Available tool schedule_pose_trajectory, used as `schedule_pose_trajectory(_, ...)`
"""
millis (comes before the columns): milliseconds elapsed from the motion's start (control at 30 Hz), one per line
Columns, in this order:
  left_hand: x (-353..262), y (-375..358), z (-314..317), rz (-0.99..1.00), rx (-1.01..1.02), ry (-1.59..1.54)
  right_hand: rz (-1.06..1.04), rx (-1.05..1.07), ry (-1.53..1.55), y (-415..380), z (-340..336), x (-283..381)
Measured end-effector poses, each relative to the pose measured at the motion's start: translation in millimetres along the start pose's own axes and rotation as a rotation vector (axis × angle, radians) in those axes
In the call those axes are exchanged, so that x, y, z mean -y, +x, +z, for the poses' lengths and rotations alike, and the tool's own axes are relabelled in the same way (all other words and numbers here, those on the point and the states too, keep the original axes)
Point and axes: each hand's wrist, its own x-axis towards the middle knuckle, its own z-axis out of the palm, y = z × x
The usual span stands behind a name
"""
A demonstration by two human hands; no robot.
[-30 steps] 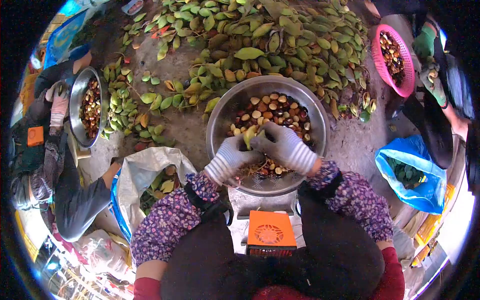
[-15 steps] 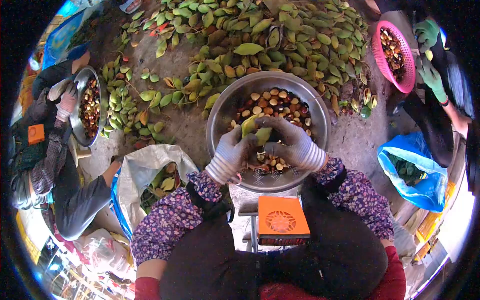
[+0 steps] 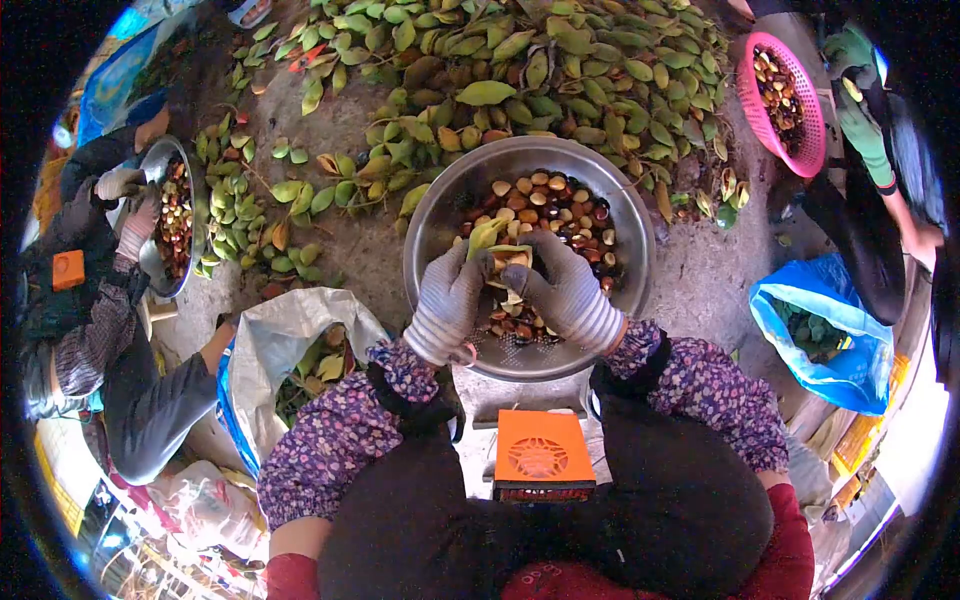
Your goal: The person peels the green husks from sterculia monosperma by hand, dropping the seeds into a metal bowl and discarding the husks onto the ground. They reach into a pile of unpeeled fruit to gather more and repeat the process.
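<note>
Over the metal bowl (image 3: pixel 425 225), both of my gloved hands meet at a split green pod (image 3: pixel 486 236). My left hand (image 3: pixel 450 300) has its fingers closed round the pod's left side. My right hand (image 3: pixel 566 290) pinches the opened pod (image 3: pixel 510 254) from the right, its pale inside showing. Brown and cream seeds (image 3: pixel 545 205) lie in the bowl below and beyond my fingers.
A large heap of green pods (image 3: pixel 560 90) spreads beyond the bowl. An open white sack (image 3: pixel 270 350) stands at left, a blue bag (image 3: pixel 850 350) at right. Co-workers' gloved hands are near another metal bowl (image 3: pixel 200 215) and a pink basket (image 3: pixel 815 110).
The pod between my hands now shows a split, pale inside. My hands have shifted slightly left, and the whole view has moved a little.
</note>
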Motion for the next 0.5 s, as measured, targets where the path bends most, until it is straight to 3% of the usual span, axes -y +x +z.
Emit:
schedule_pose_trajectory(67, 1.1, 0.3, -8.2, -0.111, 0.037, -0.016, -0.13, -0.016, 0.087, -1.0, 2.8, -1.1)
schedule_pose_trajectory(233, 6.2, 2.2, -6.9, -0.315, -0.032, -0.134, -0.126, 0.084, -0.192, 3.5, -3.4, 4.5)
schedule_pose_trajectory(300, 11.4, 3.7, -5.0, -0.249, -0.1, 0.08, -0.231, -0.029, -0.607, 7.4, -4.2, 3.0)
schedule_pose_trajectory(433, 8.9, 3.8, 1.7, 0.053, -0.198, 0.404, -0.422, 0.033, -0.775, 8.3, 8.2, -8.7)
schedule_pose_trajectory(500, 8.0, -2.2, 8.1, 0.135, -0.208, 0.539, -0.402, 0.009, -0.636, 6.5, 10.4, -11.1)
